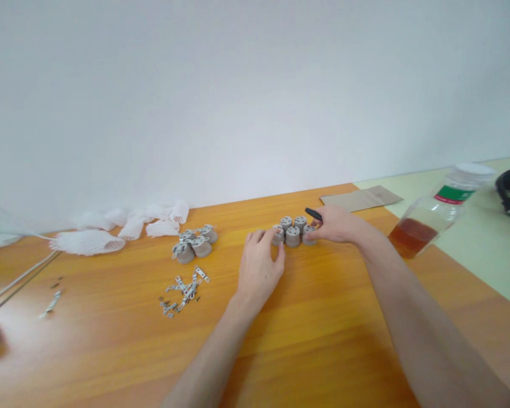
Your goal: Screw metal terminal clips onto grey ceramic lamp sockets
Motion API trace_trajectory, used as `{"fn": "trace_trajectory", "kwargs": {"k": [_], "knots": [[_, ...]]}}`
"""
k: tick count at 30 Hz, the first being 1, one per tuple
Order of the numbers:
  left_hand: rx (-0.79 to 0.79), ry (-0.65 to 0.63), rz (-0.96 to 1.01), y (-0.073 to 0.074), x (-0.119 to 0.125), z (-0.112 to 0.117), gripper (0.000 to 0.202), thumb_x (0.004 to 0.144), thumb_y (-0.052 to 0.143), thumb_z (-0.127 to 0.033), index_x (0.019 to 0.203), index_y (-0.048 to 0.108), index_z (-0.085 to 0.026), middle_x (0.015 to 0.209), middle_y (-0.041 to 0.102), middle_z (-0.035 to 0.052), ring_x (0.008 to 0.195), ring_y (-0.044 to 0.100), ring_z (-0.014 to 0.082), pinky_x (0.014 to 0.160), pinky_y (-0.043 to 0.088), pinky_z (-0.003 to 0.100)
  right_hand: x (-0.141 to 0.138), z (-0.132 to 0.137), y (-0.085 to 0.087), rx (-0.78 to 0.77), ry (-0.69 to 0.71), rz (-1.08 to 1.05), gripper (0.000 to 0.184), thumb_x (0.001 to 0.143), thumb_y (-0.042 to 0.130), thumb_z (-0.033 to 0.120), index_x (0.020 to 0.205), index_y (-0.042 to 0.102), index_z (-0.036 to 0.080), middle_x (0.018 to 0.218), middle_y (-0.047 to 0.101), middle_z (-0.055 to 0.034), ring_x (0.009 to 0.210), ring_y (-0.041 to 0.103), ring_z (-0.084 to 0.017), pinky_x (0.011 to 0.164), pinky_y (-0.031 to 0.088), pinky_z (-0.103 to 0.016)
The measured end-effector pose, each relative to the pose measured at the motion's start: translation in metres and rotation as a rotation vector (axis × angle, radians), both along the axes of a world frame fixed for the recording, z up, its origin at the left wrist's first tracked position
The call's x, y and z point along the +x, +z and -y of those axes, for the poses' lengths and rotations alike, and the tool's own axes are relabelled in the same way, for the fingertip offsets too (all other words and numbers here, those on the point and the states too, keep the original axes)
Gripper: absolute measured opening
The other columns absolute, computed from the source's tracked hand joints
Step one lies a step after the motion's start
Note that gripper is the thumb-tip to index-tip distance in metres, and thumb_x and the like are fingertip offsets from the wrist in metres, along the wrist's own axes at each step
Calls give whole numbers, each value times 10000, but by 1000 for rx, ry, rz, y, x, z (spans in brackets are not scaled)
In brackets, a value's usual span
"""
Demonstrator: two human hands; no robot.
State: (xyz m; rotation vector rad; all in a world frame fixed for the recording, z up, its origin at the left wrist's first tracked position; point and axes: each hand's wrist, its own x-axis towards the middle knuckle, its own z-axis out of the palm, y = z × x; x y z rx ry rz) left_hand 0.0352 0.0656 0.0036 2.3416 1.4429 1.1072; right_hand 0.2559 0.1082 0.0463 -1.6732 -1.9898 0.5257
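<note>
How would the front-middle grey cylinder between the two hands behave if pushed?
The grey cylinder would probably slide rather than roll, since it stands upright on its end. Its squat shape suggests it would resist tipping under a low push. Pushed away from the wearer, it would likely nudge the rear cylinders clustered close behind.

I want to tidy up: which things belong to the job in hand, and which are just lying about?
Probably the job:
grey cylinders between left hand and right hand
black stick
strip-topped cylinders
loose metal strips

Probably lying about:
bottle
brown sheet
white netting
</note>
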Motion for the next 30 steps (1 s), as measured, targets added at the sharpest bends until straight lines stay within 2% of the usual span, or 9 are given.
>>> {"fn": "trace_trajectory", "kwargs": {"k": [5, 8, 10, 12, 16, 19, 22, 26, 30], "knots": [[-69, 10, 81, -2, -2, 10, 288, 906, 595, -177, 1186, 655, -204, 1084, 706, 100, 1065, 640, 258, 969, 511, 437, 2, 12, 19, -93, 35, 58, 223, 556, 804, 190, 604, 589, 221, 571, 631, -4, 490, 514, -164, 477, 332, -289], [-132, -89, 173, 6, -9, 24, 351, 904, 643, -220, 1254, 621, -224, 1129, 722, 74, 1021, 663, 214, 910, 541, 382, 2, 23, 43, -118, 47, 62, 220, 650, 793, 299, 664, 595, 205, 619, 649, -20, 544, 561, -185, 505, 355, -298], [-134, -133, 226, 15, -15, 34, 516, 858, 741, -311, 1339, 565, -244, 1201, 714, 67, 1061, 662, 210, 891, 552, 361, -5, 30, 53, -192, 137, -98, 267, 726, 782, 392, 722, 597, 200, 690, 664, -14, 634, 604, -186, 566, 409, -293], [-42, -120, 266, 25, -24, 45, 603, 792, 817, -363, 1327, 565, -247, 1232, 706, 65, 1067, 660, 211, 892, 555, 355, -21, 34, 53, -322, 272, -407, 306, 750, 797, 419, 764, 589, 195, 759, 667, -11, 730, 643, -183, 653, 472, -290], [144, 5, 266, 38, -48, 61, 439, 783, 831, -306, 1173, 644, -231, 1101, 740, 41, 943, 677, 186, 866, 559, 334, -67, 37, 32, -628, 456, -956, 352, 699, 883, 332, 818, 586, 185, 836, 678, -4, 840, 685, -170, 803, 549, -307], [245, 111, 252, 38, -71, 72, 342, 814, 788, -222, 1137, 676, -213, 1076, 734, 54, 922, 673, 180, 844, 559, 317, -100, 38, 8, -762, 538, -1088, 329, 775, 846, 382, 926, 647, 167, 913, 738, -56, 855, 715, -185, 830, 568, -329], [256, 142, 237, 31, -95, 82, 443, 811, 776, -176, 1233, 652, -221, 1089, 734, 50, 908, 665, 170, 840, 555, 310, -124, 37, -15, -870, 492, -1254, 394, 892, 687, 553, 773, 585, 192, 901, 754, -78, 836, 721, -198, 764, 570, -331], [196, 169, 239, 21, -117, 91, 537, 782, 776, -108, 1275, 614, -247, 1074, 753, 16, 870, 655, 154, 810, 548, 289, -144, 35, -44, -700, 319, -1500, 435, 907, 670, 553, 692, 540, 198, 1050, 752, -77, 882, 700, -163, 754, 548, -272], [185, 149, 248, 20, -124, 94, 544, 780, 760, -71, 1264, 608, -267, 1120, 747, 9, 899, 658, 154, 820, 546, 285, -151, 34, -60, -596, 222, -1573, 415, 830, 753, 563, 728, 580, 200, 801, 670, 7, 675, 619, -108, 610, 507, -227]]}}
